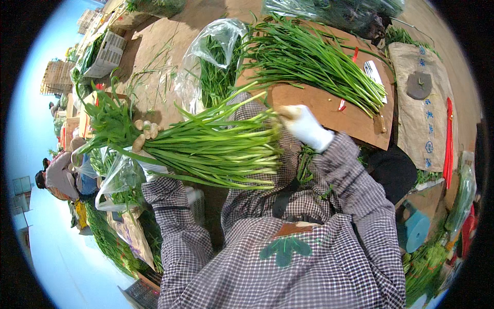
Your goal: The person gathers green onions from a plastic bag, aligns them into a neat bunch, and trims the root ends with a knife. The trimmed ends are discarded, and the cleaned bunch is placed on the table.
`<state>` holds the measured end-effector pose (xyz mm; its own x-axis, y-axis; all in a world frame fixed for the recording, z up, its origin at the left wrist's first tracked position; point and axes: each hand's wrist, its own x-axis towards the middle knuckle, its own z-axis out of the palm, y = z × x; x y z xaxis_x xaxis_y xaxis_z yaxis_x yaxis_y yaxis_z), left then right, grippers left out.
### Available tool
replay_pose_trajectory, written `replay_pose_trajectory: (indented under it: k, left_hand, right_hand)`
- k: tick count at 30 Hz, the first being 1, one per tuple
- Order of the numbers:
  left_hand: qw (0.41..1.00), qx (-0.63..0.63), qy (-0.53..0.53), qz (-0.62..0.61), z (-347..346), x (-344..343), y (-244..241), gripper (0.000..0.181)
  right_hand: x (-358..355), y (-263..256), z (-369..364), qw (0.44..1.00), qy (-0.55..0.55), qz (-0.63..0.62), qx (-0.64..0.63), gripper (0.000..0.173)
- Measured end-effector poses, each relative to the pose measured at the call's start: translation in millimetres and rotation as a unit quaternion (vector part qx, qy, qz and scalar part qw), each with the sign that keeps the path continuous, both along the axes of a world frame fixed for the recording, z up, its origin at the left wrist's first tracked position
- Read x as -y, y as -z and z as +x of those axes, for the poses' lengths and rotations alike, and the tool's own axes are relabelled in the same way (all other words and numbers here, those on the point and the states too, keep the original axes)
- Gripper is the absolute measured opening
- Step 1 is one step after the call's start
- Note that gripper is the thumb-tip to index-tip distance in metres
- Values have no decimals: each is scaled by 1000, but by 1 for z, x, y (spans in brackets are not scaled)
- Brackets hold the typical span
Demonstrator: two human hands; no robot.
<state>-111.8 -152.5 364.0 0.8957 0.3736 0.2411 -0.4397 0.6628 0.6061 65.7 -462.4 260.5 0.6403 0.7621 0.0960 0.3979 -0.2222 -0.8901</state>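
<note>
My left hand (pixel 146 133), in a white glove with soiled fingertips, is wrapped around a bunch of garlic chives (pixel 216 150). The leafy ends hang past it to the left, and the pale stem ends fan out to the right above my lap. My right hand (pixel 303 123), also gloved in white, is beside those stem ends with its fingers bent; blur hides whether it pinches any. Beyond it, a loose pile of chives (pixel 308 61) lies on a brown board (pixel 305 108). A knife with a wooden handle (pixel 381 124) lies partly under that pile.
A clear plastic bag (pixel 193 73) of greens stands left of the board. On the right are a woven sack (pixel 424 116), long red ties (pixel 449 143) and a teal roll (pixel 418 231). At far left, a person (pixel 63 175) is near more bagged greens (pixel 123 181).
</note>
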Motion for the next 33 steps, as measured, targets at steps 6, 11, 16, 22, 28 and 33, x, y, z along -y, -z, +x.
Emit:
replay_pose_trajectory:
  k: [6,11,16,22,28,33]
  left_hand:
    - [999,14,0,29,-2,12,-10,20]
    - [991,44,23,127,28,58,-56,19]
    - [918,167,168,317,92,112,-119,19]
    - [960,196,15,201,100,115,-123,25]
    - [996,83,-29,-1,17,37,41,21]
    - [980,77,-104,-153,-52,19,132,11]
  right_hand:
    - [153,21,-19,954,-78,-196,-212,19]
    - [127,-61,-11,915,-39,-331,228,89]
    - [19,-133,39,978,-180,93,55,97]
    - [53,-190,48,979,-191,29,-66,93]
    - [65,-61,-63,964,-60,-184,182,80]
    - [90,-13,-110,980,-21,-123,156,51]
